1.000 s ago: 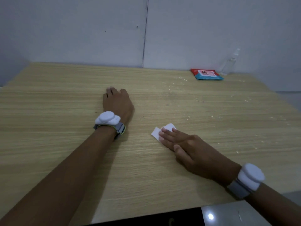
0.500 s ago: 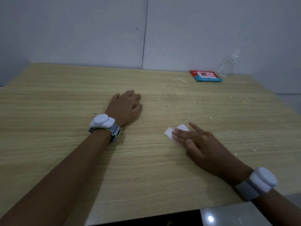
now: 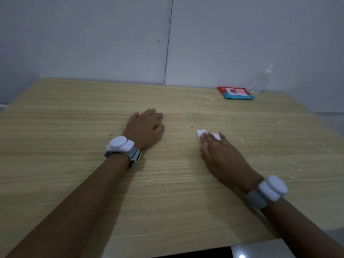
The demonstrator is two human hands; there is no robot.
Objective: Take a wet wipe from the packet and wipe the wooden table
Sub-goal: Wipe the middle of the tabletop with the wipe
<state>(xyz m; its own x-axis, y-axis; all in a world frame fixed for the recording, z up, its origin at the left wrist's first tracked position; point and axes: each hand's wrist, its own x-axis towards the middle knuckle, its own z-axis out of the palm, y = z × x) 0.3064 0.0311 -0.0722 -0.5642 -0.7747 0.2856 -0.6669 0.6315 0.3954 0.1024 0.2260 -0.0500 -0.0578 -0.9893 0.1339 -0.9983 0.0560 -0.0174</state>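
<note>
- Pale grey wall panels (image 3: 111,43) with one vertical seam back a wooden table (image 3: 74,127), a light laminate with fine horizontal grain and a matte finish.
- Change, right hand: compared with the frames a second and half a second earlier, the right hand (image 3: 221,157) now sits farther from the body and more to the right, closer to the scattered crumbs (image 3: 210,108).
- Right hand state: fingers straight and spread, pressed flat on the wet wipe (image 3: 202,132). No pinch is visible.
- Wet wipe location: flat on the table under the right fingertips, near the table centre. White corners show beyond the fingers. The sheet looks thin, soft and folded to a small rectangle.
- Change, left hand: the left hand (image 3: 145,127) has turned from pointing away to angling rightward. It rests on the table with fingers loosely curled and holds nothing.
- Meaning for the task: the wipe is already out of the packet and the wiping stroke is under way, advancing toward the soiled zone. Most crumbs look untouched, so much of the wiping likely remains.
- Packet (image 3: 236,93): flat, glossy, red and blue with a pale lid, lying at the far right table edge, well apart from both hands.
- Spray bottle (image 3: 261,81): clear, slender, upright just beside the packet against the wall.
- Wristbands: a rounded white unit on a grey strap sits on each wrist.
</note>
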